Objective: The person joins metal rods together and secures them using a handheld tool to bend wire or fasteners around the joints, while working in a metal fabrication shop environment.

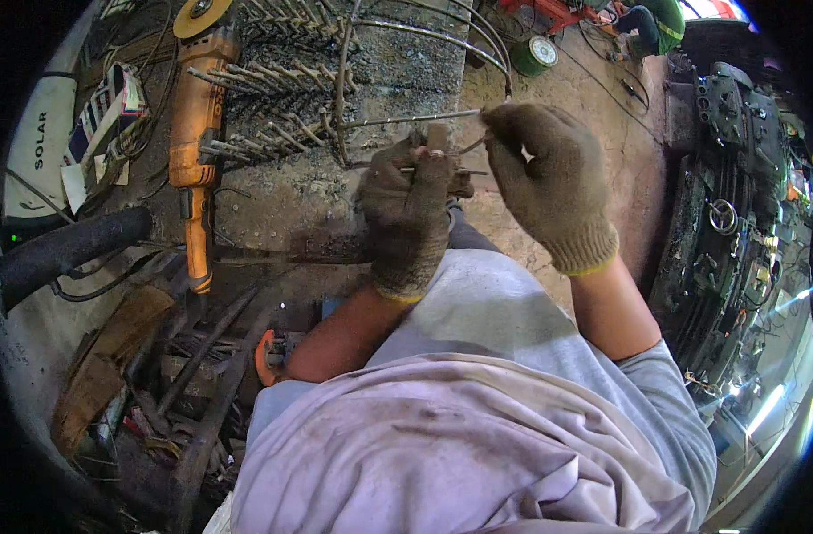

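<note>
Both my hands wear brown knitted gloves. My left hand is closed around a small brown block-like piece at the bench edge; the fingers and glove hide most of it. Thin rod ends stick out beside that grip. My right hand pinches the end of a thin metal rod between thumb and forefinger. That rod runs left to a bent metal-rod frame, which reaches over the bench.
Rows of short metal rods lie on the gritty bench. An orange angle grinder lies left of them. A round can stands on the floor ahead, near a crouching person in green. Dark machinery lines the right.
</note>
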A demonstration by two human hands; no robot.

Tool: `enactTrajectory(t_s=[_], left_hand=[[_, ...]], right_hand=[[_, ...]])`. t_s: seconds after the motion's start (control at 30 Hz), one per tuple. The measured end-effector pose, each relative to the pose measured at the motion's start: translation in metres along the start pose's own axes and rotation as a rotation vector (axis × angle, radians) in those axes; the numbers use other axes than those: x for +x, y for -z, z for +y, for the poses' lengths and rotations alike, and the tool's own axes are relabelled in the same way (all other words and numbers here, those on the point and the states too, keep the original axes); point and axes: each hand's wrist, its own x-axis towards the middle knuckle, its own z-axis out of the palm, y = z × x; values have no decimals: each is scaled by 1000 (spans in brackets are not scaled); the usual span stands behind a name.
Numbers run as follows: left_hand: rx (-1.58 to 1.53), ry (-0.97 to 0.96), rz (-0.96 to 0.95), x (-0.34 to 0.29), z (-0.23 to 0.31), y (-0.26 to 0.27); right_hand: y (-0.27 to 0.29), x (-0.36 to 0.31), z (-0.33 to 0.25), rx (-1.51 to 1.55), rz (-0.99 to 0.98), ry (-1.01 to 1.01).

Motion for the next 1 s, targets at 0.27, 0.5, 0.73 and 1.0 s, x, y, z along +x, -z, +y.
enactTrajectory(t_s=[0.27,0.5,0.73,1.0], left_hand=[[48,-4,-25,6,9,-9],[32,-6,7,4,11,-13],[49,-19,9,7,2,-8],[640,-429,-2,11,-13,6]], right_hand=[[-10,-7,10,-22,84,-14],[-6,-3,5,-12,76,-11],[-10,-1,1,-34,64,9],[-18,-1,1,-89,48,43]])
